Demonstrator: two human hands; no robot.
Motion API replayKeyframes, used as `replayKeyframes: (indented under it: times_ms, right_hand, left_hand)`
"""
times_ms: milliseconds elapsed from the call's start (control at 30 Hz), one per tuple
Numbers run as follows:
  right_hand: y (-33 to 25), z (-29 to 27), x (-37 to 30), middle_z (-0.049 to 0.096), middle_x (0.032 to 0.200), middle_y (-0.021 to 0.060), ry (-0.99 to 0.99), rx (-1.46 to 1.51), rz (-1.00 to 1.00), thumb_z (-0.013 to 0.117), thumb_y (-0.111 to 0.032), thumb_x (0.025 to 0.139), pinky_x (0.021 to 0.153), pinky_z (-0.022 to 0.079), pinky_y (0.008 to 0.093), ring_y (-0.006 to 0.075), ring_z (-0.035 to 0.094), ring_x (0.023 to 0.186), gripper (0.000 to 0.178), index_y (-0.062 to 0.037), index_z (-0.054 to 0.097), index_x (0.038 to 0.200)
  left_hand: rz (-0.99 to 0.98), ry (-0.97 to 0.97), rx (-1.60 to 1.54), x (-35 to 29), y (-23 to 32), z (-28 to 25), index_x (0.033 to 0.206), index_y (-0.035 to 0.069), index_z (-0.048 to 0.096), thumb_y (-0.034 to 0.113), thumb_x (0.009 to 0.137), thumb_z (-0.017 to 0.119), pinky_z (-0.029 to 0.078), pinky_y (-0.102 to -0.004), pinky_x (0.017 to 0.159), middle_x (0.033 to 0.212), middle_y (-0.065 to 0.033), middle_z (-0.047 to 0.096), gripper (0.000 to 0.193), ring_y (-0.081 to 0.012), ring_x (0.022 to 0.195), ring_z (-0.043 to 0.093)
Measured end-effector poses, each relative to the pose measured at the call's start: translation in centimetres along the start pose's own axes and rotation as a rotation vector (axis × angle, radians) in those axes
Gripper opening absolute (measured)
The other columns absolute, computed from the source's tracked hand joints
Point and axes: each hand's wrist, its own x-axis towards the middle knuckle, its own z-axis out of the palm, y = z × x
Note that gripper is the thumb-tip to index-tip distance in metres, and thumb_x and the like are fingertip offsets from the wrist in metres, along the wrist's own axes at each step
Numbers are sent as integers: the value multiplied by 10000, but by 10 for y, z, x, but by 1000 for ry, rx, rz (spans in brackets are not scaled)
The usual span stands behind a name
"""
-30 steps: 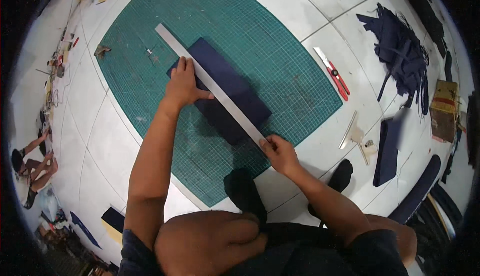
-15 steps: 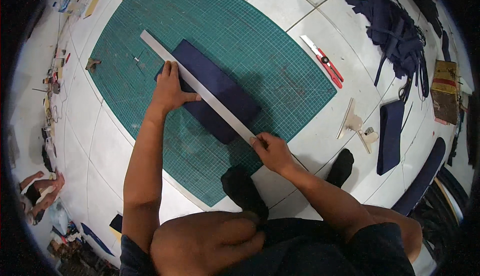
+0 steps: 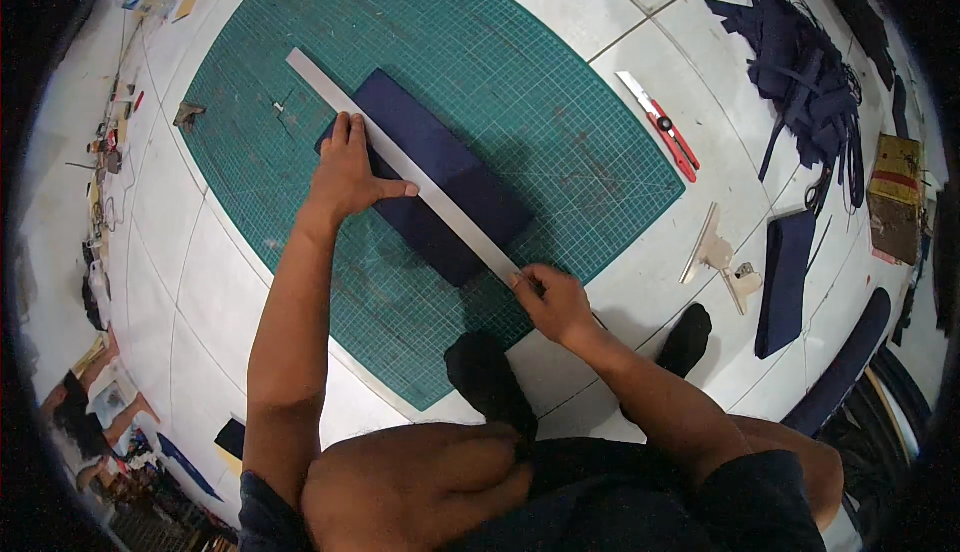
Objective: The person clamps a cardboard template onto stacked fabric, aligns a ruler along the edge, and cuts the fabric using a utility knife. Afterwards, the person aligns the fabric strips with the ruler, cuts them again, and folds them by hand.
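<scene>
A long pale metal ruler (image 3: 460,219) lies slantwise across a folded navy cloth (image 3: 448,152) on the green cutting mat (image 3: 560,82). My left hand (image 3: 347,177) presses down on the ruler, fingertips on its upper half and thumb stretched out to its edge farther down. At the lower end, my right hand (image 3: 550,299) pinches the ruler between thumb and bent fingers. Cloth shows on both sides of the ruler. A red utility knife (image 3: 665,127) with its blade out rests on the tiles beyond the mat's right edge.
A heap of navy cloth strips (image 3: 805,72) lies at the far right, with a folded navy piece (image 3: 785,282) nearer. Beside that piece is a beige hinged clip-like tool (image 3: 722,257). My foot in a black sock (image 3: 487,377) reaches the mat's near edge. Another person's limbs show at far left.
The view has shifted slightly. Both hands keep their places on the ruler, which still lies across the cloth. At far left, the other person has moved.
</scene>
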Motion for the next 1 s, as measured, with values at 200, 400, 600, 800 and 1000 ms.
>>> replayKeyframes:
  times_ms: [200,400,600,800,1000]
  right_hand:
    - [3,2,1,616,651,126,20,8,-37,616,-313,961,542,431,346,183,561,563,313,-10,688,928]
    - [7,1,2,661,764,128,17,-39,-45,658,-295,945,554,462,360,217,592,597,284,-12,662,965]
    - [-8,-3,5,628,929,114,211,-276,-317,740,-210,874,617,524,398,281,644,735,225,-46,670,1011]
    - [13,-9,12,577,856,55,172,-505,-683,771,-123,798,591,507,325,215,588,709,305,-80,688,1088]
    - [10,-9,16,552,821,44,139,-559,-702,799,-120,759,573,497,339,207,563,689,352,-91,691,1092]
  left_hand:
    - [-26,7,-13,-2,6,-3,1471,-114,268,600,476,901,443,-508,1067,1526,-310,270,1379,-475,1348,386]
    - [-62,-42,54,0,19,1,1473,-111,260,565,497,905,478,-491,1035,1524,-299,279,1351,-459,1347,390]
    - [-112,-62,0,0,19,-8,1482,-99,250,587,511,893,378,-517,1115,1553,-297,239,1352,-497,1378,335]
    - [-91,-50,-37,3,24,-4,1479,-99,254,530,501,921,380,-503,1116,1543,-307,247,1340,-491,1371,348]
    - [-108,-18,20,-2,23,-7,1463,-110,259,464,497,938,492,-493,1019,1527,-290,274,1313,-447,1337,408]
